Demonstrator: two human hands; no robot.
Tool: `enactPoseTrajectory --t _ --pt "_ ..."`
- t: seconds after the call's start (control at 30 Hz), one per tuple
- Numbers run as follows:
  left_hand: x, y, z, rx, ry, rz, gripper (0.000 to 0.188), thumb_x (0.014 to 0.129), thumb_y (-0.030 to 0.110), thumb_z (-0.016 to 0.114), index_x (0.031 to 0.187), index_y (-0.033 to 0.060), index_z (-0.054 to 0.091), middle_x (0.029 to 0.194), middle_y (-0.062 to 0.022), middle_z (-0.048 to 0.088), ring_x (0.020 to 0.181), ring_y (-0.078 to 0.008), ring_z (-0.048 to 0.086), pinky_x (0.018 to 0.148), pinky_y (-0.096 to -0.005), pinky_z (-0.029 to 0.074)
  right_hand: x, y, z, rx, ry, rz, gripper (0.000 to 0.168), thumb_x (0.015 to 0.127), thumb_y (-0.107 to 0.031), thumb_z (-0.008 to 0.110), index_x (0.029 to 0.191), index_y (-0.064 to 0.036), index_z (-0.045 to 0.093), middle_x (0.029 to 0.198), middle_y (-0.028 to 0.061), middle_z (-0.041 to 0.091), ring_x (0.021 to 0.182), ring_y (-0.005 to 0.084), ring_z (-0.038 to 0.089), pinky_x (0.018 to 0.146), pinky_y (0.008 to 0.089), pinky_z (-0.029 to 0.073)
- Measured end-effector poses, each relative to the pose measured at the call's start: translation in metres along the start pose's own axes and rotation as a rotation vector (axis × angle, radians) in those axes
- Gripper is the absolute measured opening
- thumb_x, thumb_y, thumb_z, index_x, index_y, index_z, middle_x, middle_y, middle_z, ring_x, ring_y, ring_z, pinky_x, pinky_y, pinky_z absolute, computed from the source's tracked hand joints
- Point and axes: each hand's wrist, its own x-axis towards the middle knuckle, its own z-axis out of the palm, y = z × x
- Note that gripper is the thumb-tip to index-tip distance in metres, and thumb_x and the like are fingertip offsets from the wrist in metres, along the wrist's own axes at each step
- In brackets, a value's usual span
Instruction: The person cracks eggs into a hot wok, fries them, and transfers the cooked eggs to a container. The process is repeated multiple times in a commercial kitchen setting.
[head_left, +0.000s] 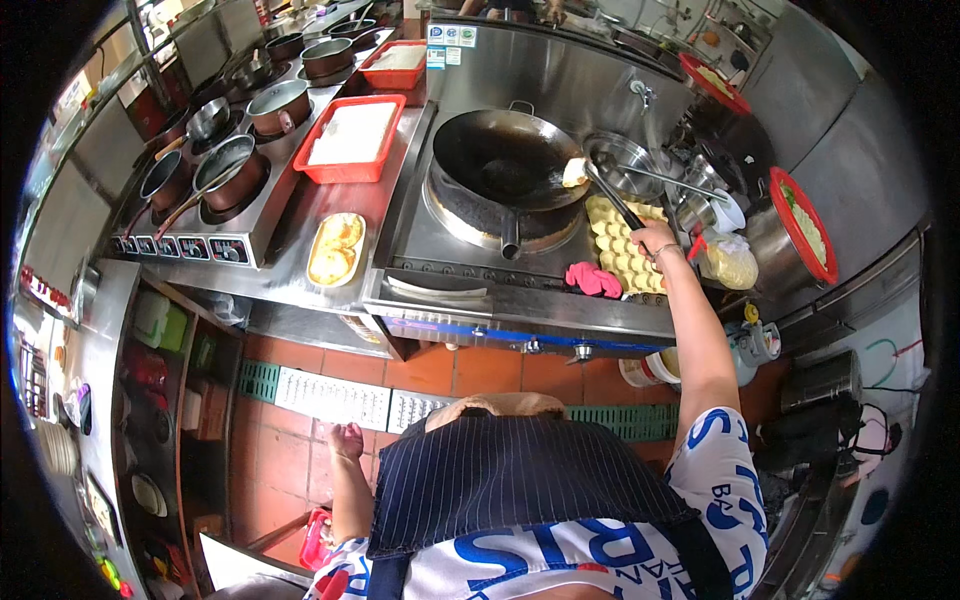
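My right hand (657, 241) grips the black handle of a spatula (616, 198) above a pulp egg tray (613, 251). On the spatula's blade, at the right rim of a large dark wok (495, 161), is a pale piece of food (575, 173), perhaps fried egg. The wok rests tilted on the burner ring, its stub handle towards me. An oval white dish (337, 277) on the steel counter holds fried eggs (335, 244). Down at my side hangs my left hand (346, 440), fingers curled, with nothing seen in it.
Several small pots (231, 172) stand on a multi-burner stove (251, 232) at left. Red tubs (349, 171) hold something white. A pink cloth (593, 279) lies by the egg tray. At right are a steel basin (626, 154), a ladle (675, 181) and a red-rimmed basket (814, 232) on a stockpot.
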Motion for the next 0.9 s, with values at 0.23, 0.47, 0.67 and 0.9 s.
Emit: enactPoseTrajectory --t 0.23,0.47,0.67,0.9 --pt "0.024 0.017 -0.011 0.046 0.098 -0.107 0.020 0.078 0.020 0.043 0.089 0.0037 0.040 0.073 -0.0069 0.049 0.063 -0.0142 0.049 0.063 -0.0286 0.048 -0.004 -0.005 0.001 -0.048 -0.003 -0.016 0.011 0.061 -0.010 0.054 0.070 -0.005 0.050 0.053 0.0006 0.047 0.034 0.0075 0.039 0.028 0.0223 0.025" --pt "0.032 0.019 -0.018 0.025 0.051 -0.088 0.014 0.078 0.018 0.042 0.079 0.0047 0.044 0.069 -0.0028 0.050 0.060 -0.0126 0.049 0.063 -0.0282 0.046 0.001 0.001 0.001 -0.003 -0.011 -0.059 0.012 0.062 -0.009 0.054 0.072 -0.005 0.050 0.052 0.0002 0.047 0.034 0.0069 0.039 0.028 0.0218 0.026" --pt "0.032 0.020 -0.017 0.015 0.036 -0.091 0.015 0.079 0.019 0.040 0.076 0.0050 0.045 0.067 -0.0041 0.051 0.055 -0.0130 0.049 0.063 -0.0286 0.047 0.007 0.008 0.000 -0.058 0.024 -0.073 0.013 0.061 -0.009 0.054 0.073 -0.005 0.050 0.049 -0.0010 0.045 0.033 0.0063 0.038 0.027 0.0213 0.025" --pt "0.036 0.022 -0.017 0.041 0.007 -0.084 0.013 0.077 0.018 0.042 0.076 0.0046 0.045 0.066 -0.0045 0.051 0.055 -0.0132 0.050 0.063 -0.0284 0.047 -0.001 0.001 0.003 0.007 0.001 -0.067 0.018 0.061 -0.009 0.053 0.079 -0.007 0.052 0.049 -0.0014 0.044 0.033 0.0063 0.038 0.028 0.0212 0.025"
